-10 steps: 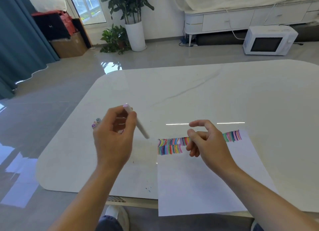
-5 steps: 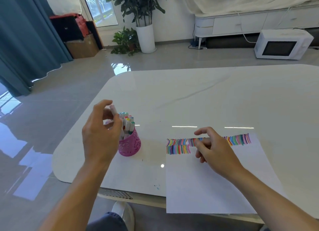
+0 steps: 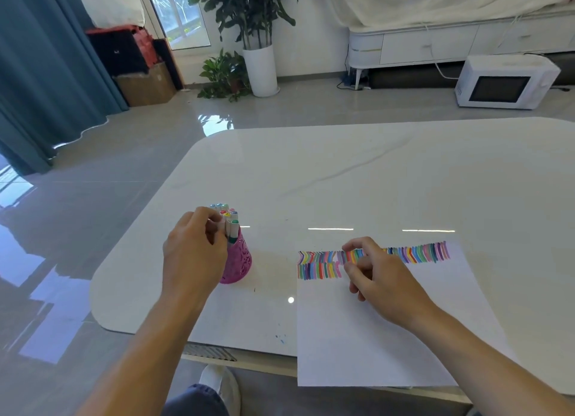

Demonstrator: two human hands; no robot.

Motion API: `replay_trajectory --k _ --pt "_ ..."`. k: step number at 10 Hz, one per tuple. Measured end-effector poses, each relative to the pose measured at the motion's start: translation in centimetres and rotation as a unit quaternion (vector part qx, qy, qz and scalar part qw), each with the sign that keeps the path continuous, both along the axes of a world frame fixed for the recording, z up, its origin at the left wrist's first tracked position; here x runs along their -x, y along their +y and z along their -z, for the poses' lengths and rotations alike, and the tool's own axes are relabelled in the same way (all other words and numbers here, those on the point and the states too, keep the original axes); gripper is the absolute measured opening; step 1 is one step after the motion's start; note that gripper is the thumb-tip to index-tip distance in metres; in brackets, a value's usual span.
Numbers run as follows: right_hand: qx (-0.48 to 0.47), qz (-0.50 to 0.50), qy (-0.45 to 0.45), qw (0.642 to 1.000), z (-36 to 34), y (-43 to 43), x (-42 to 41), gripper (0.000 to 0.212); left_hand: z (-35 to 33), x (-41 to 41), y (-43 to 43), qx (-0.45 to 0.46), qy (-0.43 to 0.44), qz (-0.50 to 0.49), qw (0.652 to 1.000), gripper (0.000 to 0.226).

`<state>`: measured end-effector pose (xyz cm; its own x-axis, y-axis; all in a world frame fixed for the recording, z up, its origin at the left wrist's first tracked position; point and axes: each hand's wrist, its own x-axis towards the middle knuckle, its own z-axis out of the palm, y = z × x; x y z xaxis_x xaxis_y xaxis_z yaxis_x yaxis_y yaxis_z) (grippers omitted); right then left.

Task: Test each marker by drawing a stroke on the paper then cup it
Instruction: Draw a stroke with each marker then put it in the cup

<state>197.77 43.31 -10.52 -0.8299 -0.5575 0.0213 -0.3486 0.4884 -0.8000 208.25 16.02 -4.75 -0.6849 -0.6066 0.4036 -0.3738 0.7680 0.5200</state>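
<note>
A pink lattice cup point(image 3: 240, 264) stands on the white table point(image 3: 373, 173), left of the paper, with several capped markers point(image 3: 229, 217) upright in it. My left hand point(image 3: 193, 254) is against the cup's left side, fingertips pinched on a pale marker point(image 3: 222, 229) that stands among the others in the cup. The white paper point(image 3: 373, 338) lies to the right, with two rows of coloured strokes point(image 3: 426, 252) along its far edge. On the paper, over the strokes, rests my right hand point(image 3: 379, 278), fingers loosely curled and holding nothing.
The paper's near edge hangs over the table's front edge. Small blue ink specks point(image 3: 281, 338) mark the table near that edge. A microwave point(image 3: 504, 83) and a potted plant point(image 3: 261, 70) stand on the floor beyond the table.
My left hand carried the marker from above the table down into the pink cup. My right hand lowered onto the paper. The view shifted, so the cup now shows.
</note>
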Motion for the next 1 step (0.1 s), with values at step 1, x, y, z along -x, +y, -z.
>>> replay_trajectory --k 1 --pt "0.000 0.003 -0.003 1.000 -0.05 0.10 -0.18 0.013 0.08 0.05 0.52 0.007 0.038 0.011 0.999 0.012"
